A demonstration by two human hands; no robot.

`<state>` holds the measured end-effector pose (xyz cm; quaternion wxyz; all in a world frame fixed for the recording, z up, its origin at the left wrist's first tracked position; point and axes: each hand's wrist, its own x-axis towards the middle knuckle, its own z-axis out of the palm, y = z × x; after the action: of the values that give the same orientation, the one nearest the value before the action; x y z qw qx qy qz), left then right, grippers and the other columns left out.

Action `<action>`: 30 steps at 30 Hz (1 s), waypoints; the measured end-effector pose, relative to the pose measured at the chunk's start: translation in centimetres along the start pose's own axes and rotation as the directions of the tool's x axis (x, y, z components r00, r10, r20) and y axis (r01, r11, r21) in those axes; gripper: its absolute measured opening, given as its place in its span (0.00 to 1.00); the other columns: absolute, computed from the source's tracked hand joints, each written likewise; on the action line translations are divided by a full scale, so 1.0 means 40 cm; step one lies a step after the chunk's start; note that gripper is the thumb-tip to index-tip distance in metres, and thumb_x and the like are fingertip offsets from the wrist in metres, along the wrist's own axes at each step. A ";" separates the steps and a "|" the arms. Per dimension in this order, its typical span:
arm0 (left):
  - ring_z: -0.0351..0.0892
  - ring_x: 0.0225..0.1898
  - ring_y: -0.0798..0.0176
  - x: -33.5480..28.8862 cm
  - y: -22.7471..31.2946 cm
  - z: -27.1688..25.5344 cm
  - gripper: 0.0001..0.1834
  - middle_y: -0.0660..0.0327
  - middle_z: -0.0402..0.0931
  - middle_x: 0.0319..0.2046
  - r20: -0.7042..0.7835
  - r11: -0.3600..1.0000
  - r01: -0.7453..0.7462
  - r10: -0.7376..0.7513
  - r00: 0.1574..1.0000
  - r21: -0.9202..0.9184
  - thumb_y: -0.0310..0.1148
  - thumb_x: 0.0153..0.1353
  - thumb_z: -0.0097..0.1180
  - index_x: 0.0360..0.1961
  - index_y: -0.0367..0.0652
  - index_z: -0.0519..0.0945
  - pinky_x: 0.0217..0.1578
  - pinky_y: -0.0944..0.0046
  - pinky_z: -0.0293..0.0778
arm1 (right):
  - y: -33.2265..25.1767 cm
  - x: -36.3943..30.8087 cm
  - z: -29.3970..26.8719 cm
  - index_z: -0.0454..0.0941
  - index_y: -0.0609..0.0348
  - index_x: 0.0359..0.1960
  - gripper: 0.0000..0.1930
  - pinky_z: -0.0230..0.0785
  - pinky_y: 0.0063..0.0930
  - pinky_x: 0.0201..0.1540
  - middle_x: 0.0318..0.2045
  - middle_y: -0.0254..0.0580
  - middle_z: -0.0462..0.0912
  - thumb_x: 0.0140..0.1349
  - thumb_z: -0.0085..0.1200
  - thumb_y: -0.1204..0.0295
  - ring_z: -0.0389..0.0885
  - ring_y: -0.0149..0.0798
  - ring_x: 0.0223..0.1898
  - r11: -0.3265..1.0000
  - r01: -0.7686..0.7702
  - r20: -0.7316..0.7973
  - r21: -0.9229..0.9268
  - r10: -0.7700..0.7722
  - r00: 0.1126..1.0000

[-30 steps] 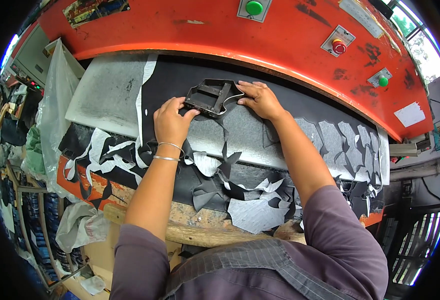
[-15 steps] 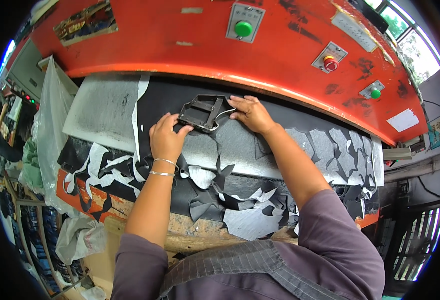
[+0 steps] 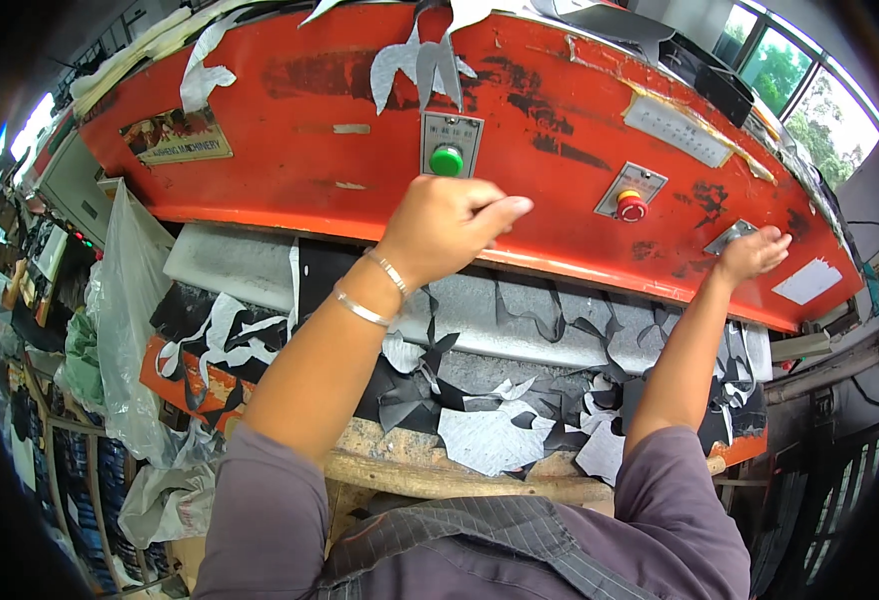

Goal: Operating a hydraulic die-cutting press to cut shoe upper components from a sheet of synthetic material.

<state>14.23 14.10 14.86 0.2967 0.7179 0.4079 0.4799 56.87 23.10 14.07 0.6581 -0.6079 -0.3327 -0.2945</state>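
My left hand [image 3: 448, 228] is raised in front of the orange press [image 3: 300, 160], just below a green push button [image 3: 447, 161]. Its fingers are curled in, the thumb sticks out to the right, and nothing shows in it. At the right, my right hand [image 3: 755, 254] lies over a small metal control plate [image 3: 728, 237]. Its fingers are partly stretched to the right, and it covers the button there. Beneath the press edge lies a pale cutting board [image 3: 230, 268] with black sheet material [image 3: 328, 268] on it. The dark metal cutting die is out of sight.
Black and grey offcuts [image 3: 495, 440] litter the bench front, above a wooden edge [image 3: 410, 474]. More scraps [image 3: 420, 65] hang over the press top. A red stop button [image 3: 631, 206] sits between my hands. Clear plastic sheeting [image 3: 135, 330] hangs at left.
Both hands have let go of the cutting die and risen to the press front, the right one moving far right. The view has tilted upward, and the die no longer shows.
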 end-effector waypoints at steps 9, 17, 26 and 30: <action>0.74 0.22 0.42 -0.135 0.033 -0.073 0.21 0.50 0.74 0.16 -0.003 0.937 0.180 -0.188 0.982 0.298 0.42 0.61 0.52 0.16 0.38 0.75 0.27 0.50 0.70 | -0.103 -0.018 -0.181 0.44 0.66 0.69 0.39 0.41 0.39 0.70 0.71 0.55 0.43 0.70 0.35 0.47 0.46 0.47 0.71 0.877 -0.293 0.409 0.382 0.124 0.904; 0.74 0.29 0.50 -0.261 0.100 -0.093 0.10 0.54 0.75 0.23 -0.125 0.919 -0.222 0.275 0.953 0.326 0.33 0.58 0.59 0.24 0.38 0.78 0.32 0.56 0.69 | -0.103 -0.013 -0.148 0.46 0.64 0.70 0.39 0.33 0.46 0.71 0.70 0.62 0.42 0.69 0.26 0.42 0.39 0.61 0.71 0.986 0.162 0.339 -0.041 -0.139 0.931; 0.74 0.37 0.40 -0.303 0.085 -0.108 0.16 0.46 0.75 0.30 0.022 0.857 -0.007 -0.005 1.000 0.515 0.41 0.64 0.48 0.29 0.37 0.77 0.39 0.48 0.69 | -0.152 -0.101 -0.396 0.61 0.66 0.63 0.31 0.48 0.38 0.68 0.64 0.54 0.61 0.65 0.51 0.57 0.59 0.49 0.65 0.974 -0.010 0.721 0.227 -0.161 0.674; 0.76 0.36 0.48 -0.662 0.039 -0.163 0.17 0.52 0.76 0.27 0.208 0.772 0.277 -0.463 0.862 0.572 0.46 0.60 0.53 0.25 0.43 0.81 0.39 0.53 0.72 | -0.337 -0.397 -0.702 0.76 0.59 0.50 0.37 0.67 0.40 0.52 0.45 0.50 0.80 0.39 0.73 0.53 0.76 0.52 0.47 0.879 -0.030 0.873 0.476 -0.476 -0.104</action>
<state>3.15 -9.50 6.67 0.2451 0.7457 0.6008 0.1512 38.81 -6.31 8.46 0.2404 -0.4327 -0.8470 0.1935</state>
